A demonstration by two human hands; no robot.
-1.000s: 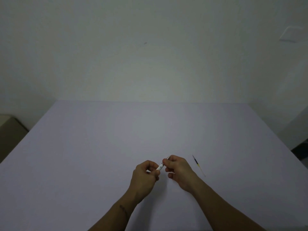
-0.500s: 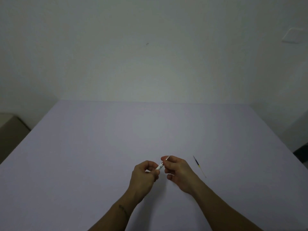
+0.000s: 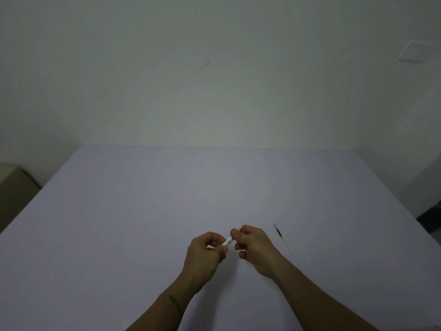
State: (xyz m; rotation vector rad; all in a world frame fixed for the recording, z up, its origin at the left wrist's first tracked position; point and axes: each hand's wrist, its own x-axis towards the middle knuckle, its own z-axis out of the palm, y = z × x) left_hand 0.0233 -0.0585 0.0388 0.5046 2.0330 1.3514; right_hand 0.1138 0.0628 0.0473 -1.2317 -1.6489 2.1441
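A plain off-white wall stands behind a pale lavender table surface, with a beige box off its left edge. My hands meet above the surface, toward its near edge and a little right of the middle.

My left hand has its fingers curled round the slim white plastic pen barrel, which points up and away to the right. My right hand pinches the barrel's front end between thumb and forefinger, where a small pinkish metal tip pokes out past my fingers. I cannot tell whether that tip piece is screwed tight or loose.

A thin ink refill with a dark front, a yellow band and a clear tail lies flat on the surface just to the right of my right hand, toward the right edge and touching neither hand.

With the refill out, I judge that I am working the tip section on the barrel's thread by twisting my hands against each other. The next move calls for a steady left-hand grip while the right turns in small pinches, keeping the parts in line.
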